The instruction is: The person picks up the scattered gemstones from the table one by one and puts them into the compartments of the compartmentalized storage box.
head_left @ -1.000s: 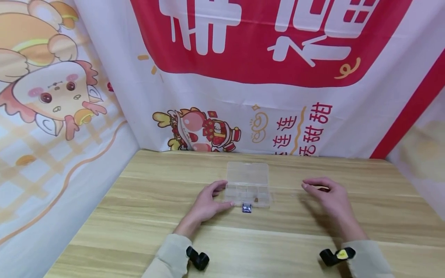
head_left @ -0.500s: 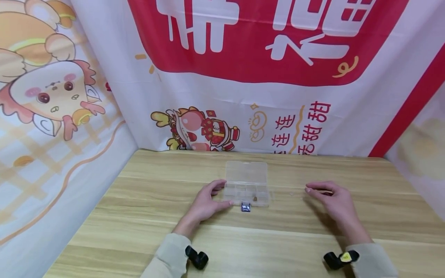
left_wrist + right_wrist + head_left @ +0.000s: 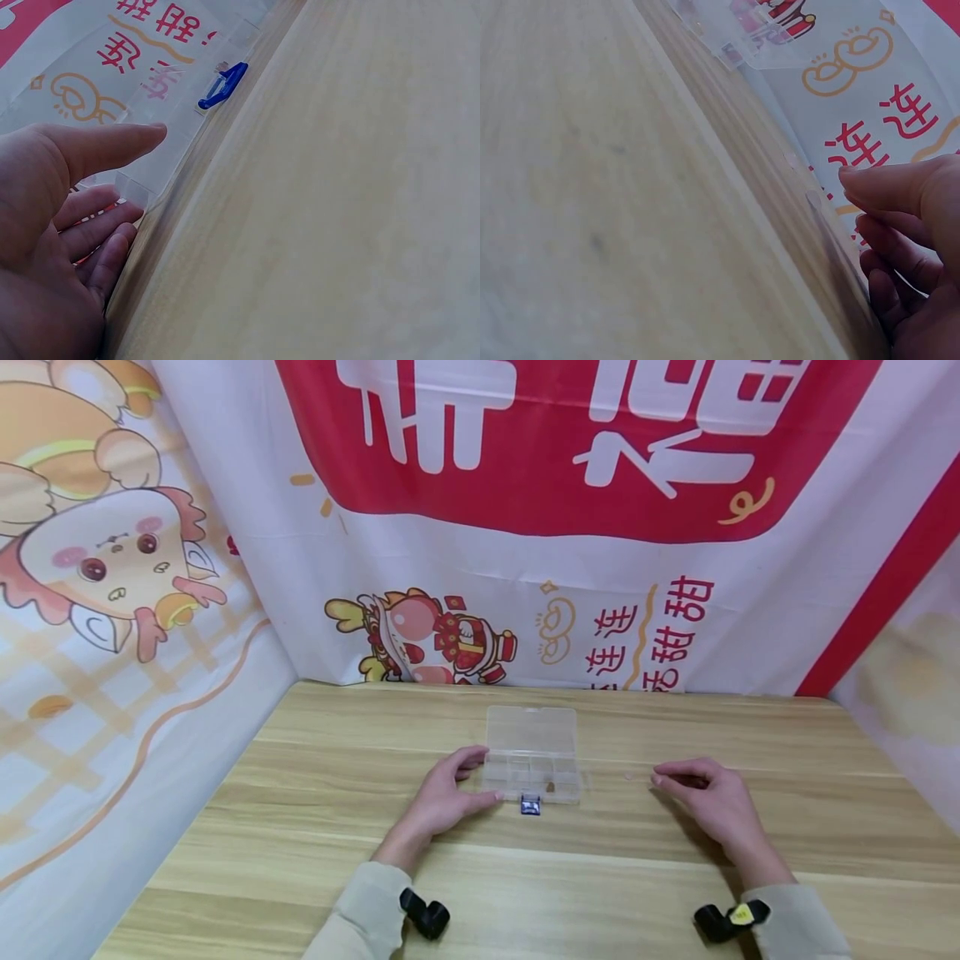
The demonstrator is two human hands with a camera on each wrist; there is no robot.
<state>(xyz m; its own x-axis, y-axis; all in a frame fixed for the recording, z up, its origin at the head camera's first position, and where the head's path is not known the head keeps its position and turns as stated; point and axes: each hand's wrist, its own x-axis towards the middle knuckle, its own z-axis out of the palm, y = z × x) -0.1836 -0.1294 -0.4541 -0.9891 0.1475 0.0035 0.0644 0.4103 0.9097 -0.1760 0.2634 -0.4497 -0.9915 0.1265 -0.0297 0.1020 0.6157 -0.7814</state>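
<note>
A clear plastic compartment box [image 3: 531, 731] lies with its lid folded back. My left hand [image 3: 442, 797] holds its left end, thumb at the front corner and fingers at the side; the left wrist view shows the thumb [image 3: 124, 146] along the box. A small brown piece [image 3: 551, 787] sits in a front right compartment. At the front edge is a small blue frame-like piece [image 3: 530, 804]. My right hand [image 3: 705, 793] is low over the table to the right, fingers loosely bent; nothing shows between thumb and forefinger. Small clear pieces [image 3: 814, 199] lie near its fingertips.
The wooden table [image 3: 300, 827] extends around the box. Behind it hangs a printed red and white cloth [image 3: 465, 552], with another printed cloth [image 3: 112, 677] along the left side. A black wrist camera [image 3: 425, 916] is on each sleeve.
My right hand shifted slightly right, then came back left and lower, towards the small clear pieces. The left hand and the box have stayed in place.
</note>
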